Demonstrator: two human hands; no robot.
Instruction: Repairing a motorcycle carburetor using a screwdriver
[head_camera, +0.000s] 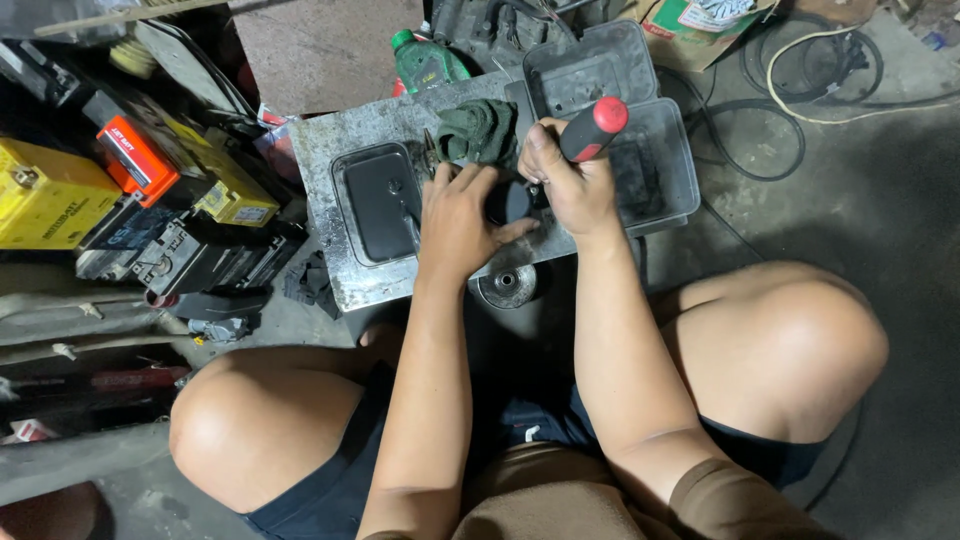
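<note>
Floor: grimy concrete is lying under a person sitting with knees spread, a low scuffed metal slab (340, 270) standing between them
Left hand (460, 215): lying flat with fingers spread, pressing down on a small dark round part (508, 202) at the slab's near right edge
Right hand (570, 185): fingers wrapping tight round a red-and-black-handled screwdriver (595, 128), holding it upright over the part
Beside them: a black tray (378, 200) is sitting left of the hands, a green rag (480, 130) is bunching just beyond, a black plastic case (640, 110) is lying open on the right
Far side: a green bottle (425, 62) is standing
Left: yellow and orange boxes (60, 195) are stacking up
</note>
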